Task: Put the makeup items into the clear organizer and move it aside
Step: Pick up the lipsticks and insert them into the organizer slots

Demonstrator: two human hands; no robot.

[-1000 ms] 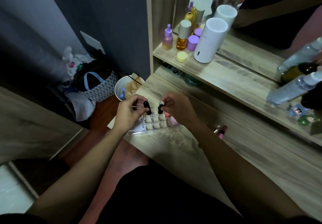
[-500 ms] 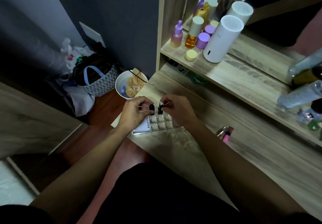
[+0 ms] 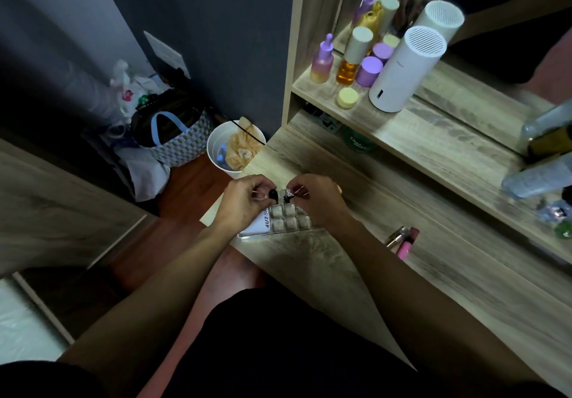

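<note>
**dustbunny:** Both hands are over the far end of the clear organizer (image 3: 289, 219), which sits at the desk's (image 3: 325, 267) near-left corner. Left hand (image 3: 244, 202) is pinched around a small black makeup item (image 3: 273, 194), right hand (image 3: 315, 201) pinched on another dark one with a silvery top (image 3: 288, 195). Looks like the loading step, both pieces just above the far row of cells.

**mossy_k:** Agreed. Next I'd guess each one needs lining up over its own cell and lowering straight in; those slots look snug. Can't tell if they're touching the grid yet.

**dustbunny:** Not done after that either. Pink and metallic tubes (image 3: 402, 239) lie well to the right on the desk.

**mossy_k:** Also the white bin (image 3: 216, 147) sits just off the left edge, so sliding it aside that way looks risky.
</note>
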